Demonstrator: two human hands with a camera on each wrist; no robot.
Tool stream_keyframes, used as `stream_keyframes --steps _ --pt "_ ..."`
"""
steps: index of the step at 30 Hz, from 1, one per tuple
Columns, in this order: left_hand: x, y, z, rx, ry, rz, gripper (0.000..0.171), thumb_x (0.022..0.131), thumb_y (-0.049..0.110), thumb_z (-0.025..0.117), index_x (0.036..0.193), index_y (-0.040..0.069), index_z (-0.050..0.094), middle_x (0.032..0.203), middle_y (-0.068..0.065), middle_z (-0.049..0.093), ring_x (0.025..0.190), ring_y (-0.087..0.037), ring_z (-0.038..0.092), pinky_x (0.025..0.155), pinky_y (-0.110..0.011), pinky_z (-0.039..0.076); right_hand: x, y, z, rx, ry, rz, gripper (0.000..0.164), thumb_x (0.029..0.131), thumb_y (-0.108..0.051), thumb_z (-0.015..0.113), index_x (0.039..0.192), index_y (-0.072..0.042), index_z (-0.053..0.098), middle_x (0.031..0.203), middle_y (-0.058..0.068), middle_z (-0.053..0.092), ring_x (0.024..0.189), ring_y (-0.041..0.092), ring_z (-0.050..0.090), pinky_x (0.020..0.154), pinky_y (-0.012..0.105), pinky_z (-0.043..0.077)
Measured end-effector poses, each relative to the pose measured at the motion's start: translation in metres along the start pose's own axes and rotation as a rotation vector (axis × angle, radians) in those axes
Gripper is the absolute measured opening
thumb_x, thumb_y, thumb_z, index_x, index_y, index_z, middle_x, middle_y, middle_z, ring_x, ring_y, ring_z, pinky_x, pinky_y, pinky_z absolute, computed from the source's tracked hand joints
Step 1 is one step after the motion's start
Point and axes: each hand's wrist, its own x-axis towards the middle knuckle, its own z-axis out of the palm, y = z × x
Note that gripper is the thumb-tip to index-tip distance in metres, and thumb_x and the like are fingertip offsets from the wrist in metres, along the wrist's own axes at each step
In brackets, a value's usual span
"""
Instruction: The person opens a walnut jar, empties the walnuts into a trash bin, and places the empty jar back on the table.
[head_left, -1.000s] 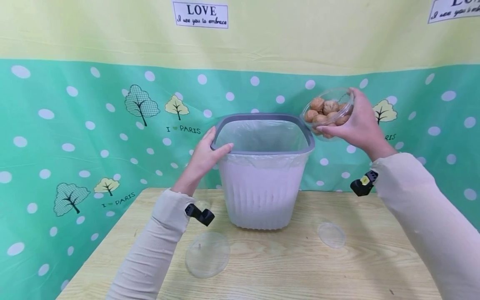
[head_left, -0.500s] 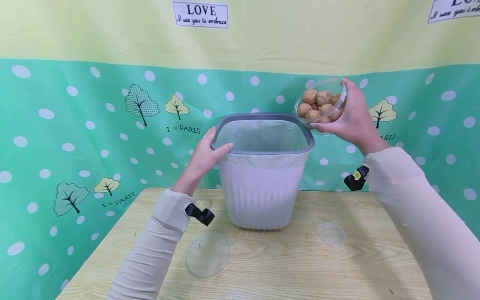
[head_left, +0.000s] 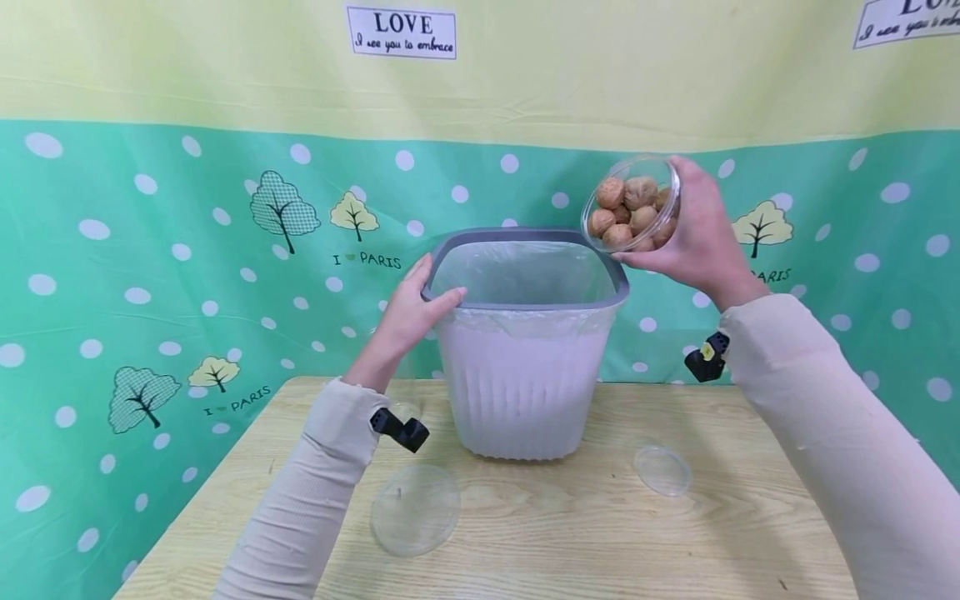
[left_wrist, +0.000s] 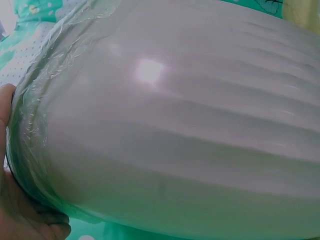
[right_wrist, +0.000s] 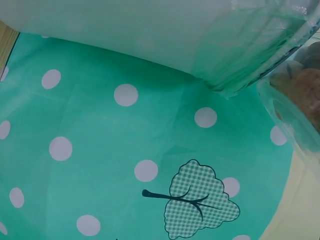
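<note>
A white trash bin (head_left: 525, 383) with a grey rim and a clear liner bag stands upright on the table. My left hand (head_left: 408, 308) grips the rim at its left corner, thumb over the front edge; in the left wrist view my fingers (left_wrist: 30, 220) lie against the outside below the rim. Beside the bin's far right corner, my right hand (head_left: 701, 229) holds a clear round plastic container (head_left: 633, 160), tilted so that its mouth faces left and toward me. Several walnuts (head_left: 641, 192) sit inside it. In the right wrist view the container (right_wrist: 280, 107) shows only at the right edge.
Two clear round lids lie on the wooden table (head_left: 570, 533): a larger lid (head_left: 416, 510) at front left and a smaller lid (head_left: 663, 470) at right. Clear plastic (head_left: 407, 411) stands partly hidden behind my left wrist. A polka-dot curtain (head_left: 225, 283) hangs close behind.
My right hand has moved left and slightly up with the container of walnuts, tipping its mouth further toward the bin. The left hand and bin stay put.
</note>
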Motion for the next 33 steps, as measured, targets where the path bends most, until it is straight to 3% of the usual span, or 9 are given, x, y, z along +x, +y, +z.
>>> stream_keyframes --steps 11,20,33 --pt "0.0 -0.001 0.0 0.007 -0.004 0.004 0.087 0.086 0.036 0.063 0.149 0.002 0.014 0.158 -0.009 0.01 0.144 -0.021 0.008 0.116 -0.038 0.014 0.003 0.001 0.002 -0.034 -0.008 -0.095 0.118 0.051 -0.019 0.093 0.147 -0.011 0.024 0.138 0.02 0.038 0.125 0.033 0.036 0.101 0.053 0.036" --pt "0.001 0.0 0.0 0.004 -0.003 -0.001 0.087 0.086 0.036 0.063 0.15 0.002 0.015 0.158 -0.008 0.011 0.144 -0.021 0.008 0.116 -0.039 0.015 0.008 0.002 0.006 -0.101 -0.002 -0.223 0.115 0.052 -0.021 0.092 0.145 -0.005 0.026 0.135 0.024 0.043 0.127 0.037 0.037 0.106 0.051 0.031" --pt "0.0 0.0 0.0 0.002 -0.003 -0.007 0.087 0.087 0.036 0.063 0.15 0.003 0.014 0.158 -0.007 0.01 0.144 -0.021 0.008 0.116 -0.039 0.014 0.01 -0.001 0.013 -0.102 0.008 -0.305 0.116 0.051 -0.021 0.092 0.145 -0.004 0.026 0.14 0.022 0.039 0.129 0.038 0.034 0.107 0.052 0.029"
